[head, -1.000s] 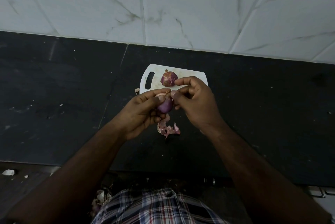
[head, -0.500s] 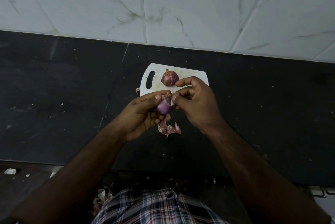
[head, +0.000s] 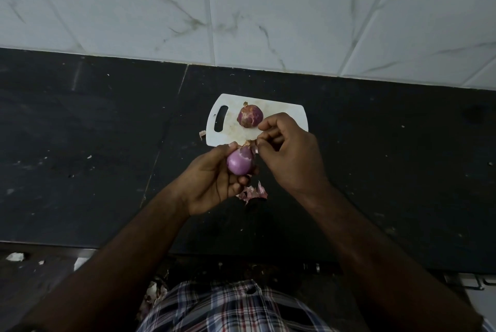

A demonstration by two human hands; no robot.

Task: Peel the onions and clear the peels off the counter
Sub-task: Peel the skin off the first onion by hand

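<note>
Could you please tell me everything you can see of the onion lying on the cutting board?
The onion is small, round and reddish purple, with pale dry patches of skin left on and a brownish stub at its top left. It lies on the white cutting board, just right of the handle slot. The right hand is close by; contact cannot be told.

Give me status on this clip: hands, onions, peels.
Left hand grips onion, mostly bare. Right hand pinches skin at its top. Second onion unpeeled on board. Peels on counter; nothing in the way.
</note>
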